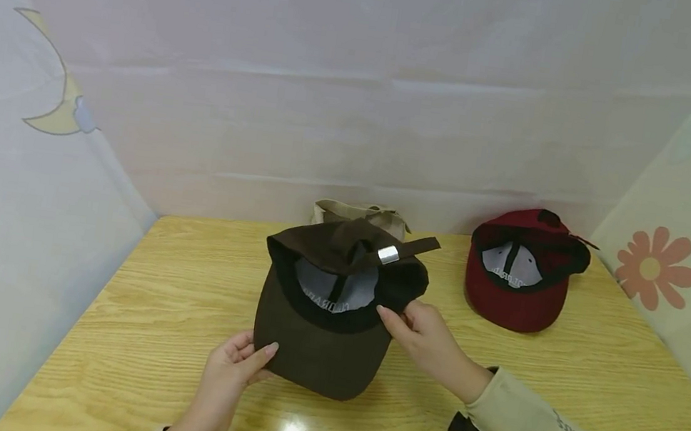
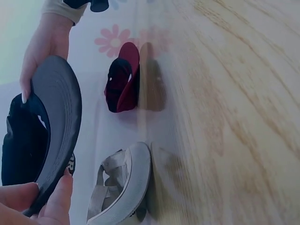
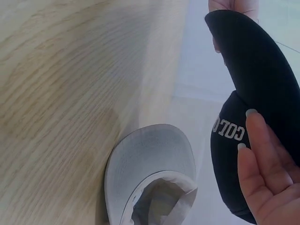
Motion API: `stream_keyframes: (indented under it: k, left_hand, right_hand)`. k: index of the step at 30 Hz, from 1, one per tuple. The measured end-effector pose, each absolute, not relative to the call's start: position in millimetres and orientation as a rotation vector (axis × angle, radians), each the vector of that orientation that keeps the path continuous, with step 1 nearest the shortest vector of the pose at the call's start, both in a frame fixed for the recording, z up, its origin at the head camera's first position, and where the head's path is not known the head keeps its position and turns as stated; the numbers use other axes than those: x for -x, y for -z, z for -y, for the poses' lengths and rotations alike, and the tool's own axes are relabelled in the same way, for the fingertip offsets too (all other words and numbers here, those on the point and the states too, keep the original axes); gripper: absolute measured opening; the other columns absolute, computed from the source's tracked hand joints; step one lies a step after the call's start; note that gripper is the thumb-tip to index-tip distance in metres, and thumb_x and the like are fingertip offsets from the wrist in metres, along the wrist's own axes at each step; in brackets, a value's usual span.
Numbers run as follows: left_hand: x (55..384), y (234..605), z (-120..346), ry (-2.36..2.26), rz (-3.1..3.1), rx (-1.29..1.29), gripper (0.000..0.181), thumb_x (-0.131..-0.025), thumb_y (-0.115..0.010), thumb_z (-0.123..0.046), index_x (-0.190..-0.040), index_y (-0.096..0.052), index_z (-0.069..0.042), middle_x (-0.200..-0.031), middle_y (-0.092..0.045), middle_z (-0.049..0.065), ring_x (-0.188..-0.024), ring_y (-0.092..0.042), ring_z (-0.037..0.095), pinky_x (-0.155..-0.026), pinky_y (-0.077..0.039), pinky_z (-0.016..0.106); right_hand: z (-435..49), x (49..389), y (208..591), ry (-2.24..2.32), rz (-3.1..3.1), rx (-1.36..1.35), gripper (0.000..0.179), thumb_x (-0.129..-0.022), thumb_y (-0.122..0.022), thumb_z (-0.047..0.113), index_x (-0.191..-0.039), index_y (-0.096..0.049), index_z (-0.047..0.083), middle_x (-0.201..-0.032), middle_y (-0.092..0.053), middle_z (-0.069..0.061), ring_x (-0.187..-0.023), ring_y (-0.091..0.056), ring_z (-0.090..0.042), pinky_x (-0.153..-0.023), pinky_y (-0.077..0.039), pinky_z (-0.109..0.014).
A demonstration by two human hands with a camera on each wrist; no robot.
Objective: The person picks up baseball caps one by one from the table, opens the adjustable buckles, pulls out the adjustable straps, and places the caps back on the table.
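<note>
A dark brown baseball cap (image 1: 318,352) is held up over the table, its hollow underside facing the head camera. My left hand (image 1: 231,368) pinches the left edge of the brim between thumb and fingers. On the cap's right side, my right hand (image 1: 433,341) grips the rim where brim and crown meet, thumb inside and fingers behind. A strap with a silver buckle (image 1: 389,255) sticks out at the back of the crown. In the right wrist view, pale lettering (image 3: 229,130) shows on the cap's front beside the right fingertips.
A dark red cap (image 1: 514,304) lies upturned at the back right of the wooden table (image 1: 180,296). Behind the brown cap sits a beige cap (image 2: 136,183), mostly hidden in the head view. Patterned cloth walls (image 1: 357,123) close off the back and both sides.
</note>
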State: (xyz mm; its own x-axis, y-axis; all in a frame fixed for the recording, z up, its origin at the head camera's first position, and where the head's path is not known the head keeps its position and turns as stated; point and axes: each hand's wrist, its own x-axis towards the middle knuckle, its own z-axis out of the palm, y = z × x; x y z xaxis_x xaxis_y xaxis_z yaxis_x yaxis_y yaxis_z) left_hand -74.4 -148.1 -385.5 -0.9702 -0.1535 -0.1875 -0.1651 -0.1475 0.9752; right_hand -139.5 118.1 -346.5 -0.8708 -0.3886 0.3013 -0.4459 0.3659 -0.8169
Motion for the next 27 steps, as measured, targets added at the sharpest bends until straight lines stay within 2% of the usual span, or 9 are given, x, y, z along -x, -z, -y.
stream_keyframes:
  k: [6, 17, 22, 27]
  left_hand:
    - [74.9, 386.6, 147.9, -2.321, -2.064, 0.385, 0.028, -0.092, -0.064, 0.000, -0.115, -0.057, 0.013, -0.101, -0.070, 0.016, -0.082, -0.070, 0.017, -0.070, -0.057, 0.028]
    - [75.9, 382.2, 149.6, -2.299, -2.101, 0.337, 0.031, -0.094, -0.061, -0.004, -0.119, -0.054, 0.014, -0.098, -0.070, 0.010, -0.081, -0.068, 0.013, -0.072, -0.056, 0.027]
    - [78.3, 379.8, 152.1, -2.320, -2.113, 0.306, 0.031, -0.095, -0.058, -0.001, -0.121, -0.053, 0.015, -0.105, -0.069, 0.014, -0.085, -0.069, 0.014, -0.077, -0.057, 0.030]
    - [78.9, 373.4, 153.1, -2.345, -2.149, 0.261, 0.033, -0.096, -0.058, -0.001, -0.123, -0.051, 0.015, -0.113, -0.067, 0.019, -0.089, -0.069, 0.013, -0.079, -0.056, 0.028]
  right_hand:
    - [-120.3, 139.3, 345.9, -1.510, 2.532, -0.771, 0.043, -0.093, -0.061, 0.004, -0.059, -0.036, 0.011, -0.054, -0.028, 0.010, -0.046, -0.025, -0.001, -0.045, -0.024, -0.021]
    - [-127.4, 139.2, 345.8, -1.467, 2.458, -0.850, 0.041, -0.093, -0.060, 0.000, -0.061, -0.036, 0.011, -0.054, -0.026, 0.015, -0.046, -0.023, 0.001, -0.042, -0.026, -0.021]
    - [-130.4, 138.4, 345.3, -1.451, 2.459, -0.861, 0.036, -0.094, -0.059, -0.001, -0.065, -0.040, 0.011, -0.056, -0.029, 0.015, -0.047, -0.026, 0.002, -0.042, -0.029, -0.021]
    - [-134.3, 136.9, 343.6, -1.424, 2.468, -0.846, 0.035, -0.093, -0.059, 0.000, -0.066, -0.041, 0.011, -0.056, -0.029, 0.015, -0.047, -0.027, 0.001, -0.042, -0.029, -0.021]
